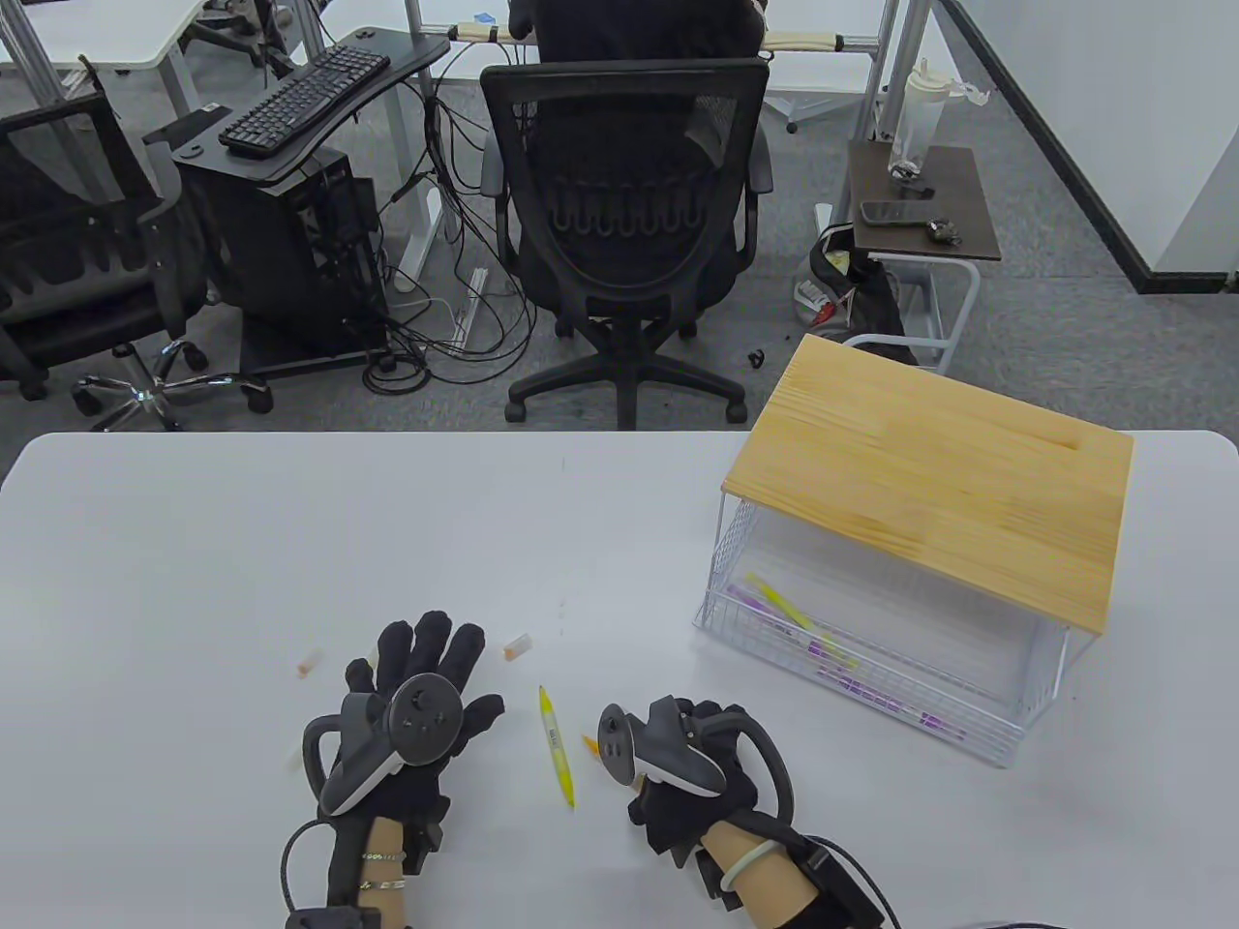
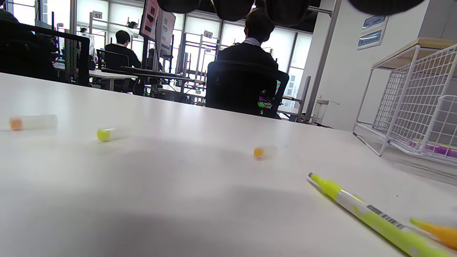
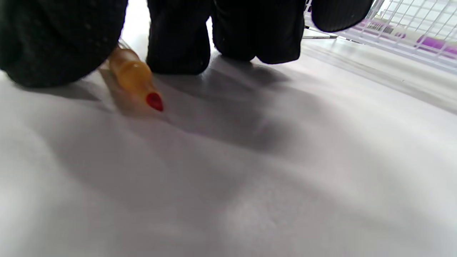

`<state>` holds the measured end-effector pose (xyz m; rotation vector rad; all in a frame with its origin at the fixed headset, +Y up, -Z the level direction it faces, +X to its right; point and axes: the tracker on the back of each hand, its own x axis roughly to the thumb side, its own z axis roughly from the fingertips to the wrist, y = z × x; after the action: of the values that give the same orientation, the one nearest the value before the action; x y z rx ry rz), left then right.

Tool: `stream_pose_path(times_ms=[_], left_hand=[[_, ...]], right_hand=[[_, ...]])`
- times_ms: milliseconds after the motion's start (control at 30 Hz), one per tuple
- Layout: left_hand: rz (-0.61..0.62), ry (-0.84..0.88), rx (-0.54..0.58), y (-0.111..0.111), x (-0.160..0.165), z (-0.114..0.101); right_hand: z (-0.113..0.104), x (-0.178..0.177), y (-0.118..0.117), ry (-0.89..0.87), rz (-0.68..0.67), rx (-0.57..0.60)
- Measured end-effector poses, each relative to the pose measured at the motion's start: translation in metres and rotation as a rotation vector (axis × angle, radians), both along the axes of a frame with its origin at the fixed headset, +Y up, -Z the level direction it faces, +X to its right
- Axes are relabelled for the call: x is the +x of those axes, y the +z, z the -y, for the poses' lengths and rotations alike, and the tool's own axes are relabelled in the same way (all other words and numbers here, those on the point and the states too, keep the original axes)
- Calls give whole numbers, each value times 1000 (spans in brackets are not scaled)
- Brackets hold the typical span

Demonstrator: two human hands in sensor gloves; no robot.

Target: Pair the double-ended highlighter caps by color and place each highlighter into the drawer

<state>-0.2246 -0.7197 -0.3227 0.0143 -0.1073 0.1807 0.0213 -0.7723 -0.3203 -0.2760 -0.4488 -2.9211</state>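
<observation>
My right hand (image 1: 689,764) lies low on the table, its fingers (image 3: 178,39) curled round an orange highlighter (image 3: 132,74). That pen's uncapped tip pokes out to the left (image 1: 589,743). A yellow highlighter (image 1: 557,745) lies uncapped on the table between my hands, also in the left wrist view (image 2: 371,214). My left hand (image 1: 426,668) is spread flat with straight fingers and holds nothing. Two orange caps (image 1: 516,646) (image 1: 308,662) lie just beyond it. A yellow cap (image 2: 105,134) shows in the left wrist view. The wire drawer (image 1: 852,677) is pulled out at the right.
The drawer sits under a wooden-topped wire shelf (image 1: 929,474) and holds yellow and purple highlighters (image 1: 794,610). Beyond the table's far edge stands a black office chair (image 1: 624,194). A person sits at a desk behind it.
</observation>
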Motion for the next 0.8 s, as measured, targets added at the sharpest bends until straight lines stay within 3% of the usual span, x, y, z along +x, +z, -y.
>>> stream_pose_path(times_ms=[800], left_hand=[[4, -24, -31, 0, 4, 2]], right_hand=[[0, 6, -3, -62, 21, -25]])
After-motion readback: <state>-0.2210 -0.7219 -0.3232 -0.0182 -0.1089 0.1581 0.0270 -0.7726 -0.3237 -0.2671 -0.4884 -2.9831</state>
